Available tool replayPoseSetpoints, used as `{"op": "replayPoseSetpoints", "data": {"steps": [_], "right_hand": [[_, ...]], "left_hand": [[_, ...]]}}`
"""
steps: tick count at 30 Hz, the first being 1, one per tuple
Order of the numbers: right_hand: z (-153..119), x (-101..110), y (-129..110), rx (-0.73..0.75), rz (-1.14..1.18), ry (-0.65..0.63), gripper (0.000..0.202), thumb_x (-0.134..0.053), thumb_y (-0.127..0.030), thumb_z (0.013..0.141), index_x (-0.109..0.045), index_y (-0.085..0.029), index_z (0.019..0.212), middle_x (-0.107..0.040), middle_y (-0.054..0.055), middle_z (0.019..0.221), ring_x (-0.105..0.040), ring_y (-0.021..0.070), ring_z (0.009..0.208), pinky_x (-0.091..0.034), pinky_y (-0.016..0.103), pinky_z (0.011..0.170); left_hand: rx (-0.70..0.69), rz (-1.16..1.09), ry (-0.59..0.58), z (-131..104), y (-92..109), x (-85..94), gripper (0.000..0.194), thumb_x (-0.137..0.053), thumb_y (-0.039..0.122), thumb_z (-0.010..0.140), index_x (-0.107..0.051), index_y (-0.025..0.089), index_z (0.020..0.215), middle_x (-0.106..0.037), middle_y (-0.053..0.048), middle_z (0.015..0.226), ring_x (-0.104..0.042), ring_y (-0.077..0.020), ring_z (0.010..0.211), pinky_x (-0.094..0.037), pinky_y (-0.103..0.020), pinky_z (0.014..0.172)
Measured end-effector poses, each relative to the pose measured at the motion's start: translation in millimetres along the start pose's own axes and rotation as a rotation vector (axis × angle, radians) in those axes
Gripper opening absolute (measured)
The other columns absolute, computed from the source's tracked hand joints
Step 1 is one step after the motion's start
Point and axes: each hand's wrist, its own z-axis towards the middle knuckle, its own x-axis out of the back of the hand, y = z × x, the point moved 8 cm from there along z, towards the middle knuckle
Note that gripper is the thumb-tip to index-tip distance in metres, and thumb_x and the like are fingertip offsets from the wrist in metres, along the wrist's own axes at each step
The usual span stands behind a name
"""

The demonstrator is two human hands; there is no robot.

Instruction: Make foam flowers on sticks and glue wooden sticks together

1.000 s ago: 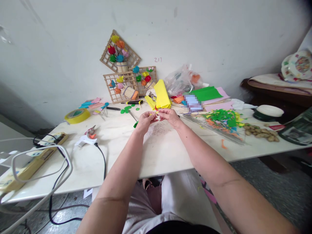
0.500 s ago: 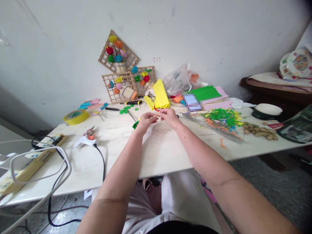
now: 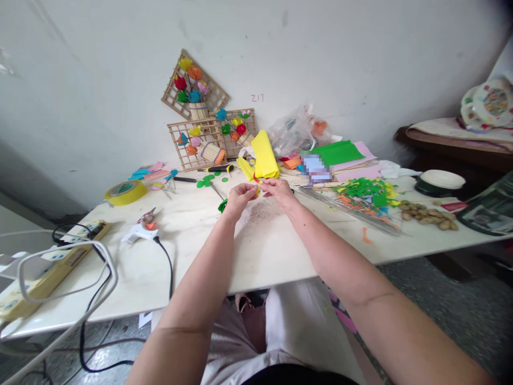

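Observation:
Above the middle of the table, my left hand (image 3: 241, 199) and my right hand (image 3: 279, 192) almost meet, fingertips pinched. Between them is a small yellow piece (image 3: 257, 191), perhaps paper; both hands grip it, and the fingers cover most of it. Just left of my left hand lies a green paper flower (image 3: 223, 205), partly hidden by that hand. A folded yellow sheet (image 3: 265, 155) rests behind the hands. Several green cut-out rounds (image 3: 205, 181) lie to their left.
Bamboo lattices with flowers (image 3: 196, 141) lean on the wall. At left are a yellow tape roll (image 3: 125, 191), a white glue gun (image 3: 140, 231) and a power strip (image 3: 52, 267) with cables. Thin wires (image 3: 356, 211), colourful scraps (image 3: 364, 191) and peanuts (image 3: 428, 216) lie at right.
The fingers have shifted slightly around the small yellow piece, and more yellow shows between them now. Both arms stay in nearly the same place.

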Motion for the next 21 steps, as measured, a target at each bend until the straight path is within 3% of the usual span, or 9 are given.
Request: {"op": "replayPoseSetpoints", "data": {"steps": [7, 10, 15, 21], "right_hand": [[3, -3, -8, 0.112, -0.139, -0.061, 0.015, -0.063, -0.031, 0.067, -0.061, -0.016, 0.070, -0.065, 0.001, 0.066, -0.057, 0.0113, 0.060, -0.047, 0.024, 0.058], [6, -7, -3, 0.133, -0.209, -0.105, 0.017, -0.060, -0.024, 0.071, -0.064, -0.014, 0.083, -0.065, 0.002, 0.067, -0.059, 0.0131, 0.062, -0.048, 0.026, 0.062], [3, -16, -6, 0.284, -0.447, -0.216, 0.049, -0.054, -0.014, 0.073, -0.053, -0.013, 0.122, -0.061, -0.003, 0.060, -0.058, 0.0132, 0.061, -0.045, 0.026, 0.064], [-3, -21, -5, 0.305, -0.570, -0.308, 0.057, -0.050, -0.011, 0.073, -0.048, -0.017, 0.130, -0.062, -0.002, 0.065, -0.057, 0.0135, 0.065, -0.044, 0.025, 0.066]], "left_hand": [[-0.154, 0.247, 0.170, 5, 15, 20.5, 0.036, -0.062, 0.049, 0.070, -0.061, 0.014, 0.072, -0.061, -0.002, 0.064, -0.055, -0.0109, 0.059, -0.046, -0.024, 0.060], [-0.099, 0.267, 0.159, 4, 13, 21.2, 0.036, -0.064, 0.049, 0.068, -0.061, 0.014, 0.067, -0.060, -0.002, 0.060, -0.054, -0.0103, 0.054, -0.044, -0.023, 0.055], [0.038, 0.234, 0.055, 0, 3, 10.9, 0.033, -0.071, 0.044, 0.060, -0.060, 0.013, 0.062, -0.060, -0.001, 0.058, -0.050, -0.0085, 0.050, -0.043, -0.022, 0.053], [0.049, 0.263, 0.094, -2, 3, 10.5, 0.029, -0.073, 0.040, 0.059, -0.060, 0.014, 0.059, -0.056, 0.000, 0.052, -0.048, -0.0079, 0.045, -0.039, -0.021, 0.047]]}}
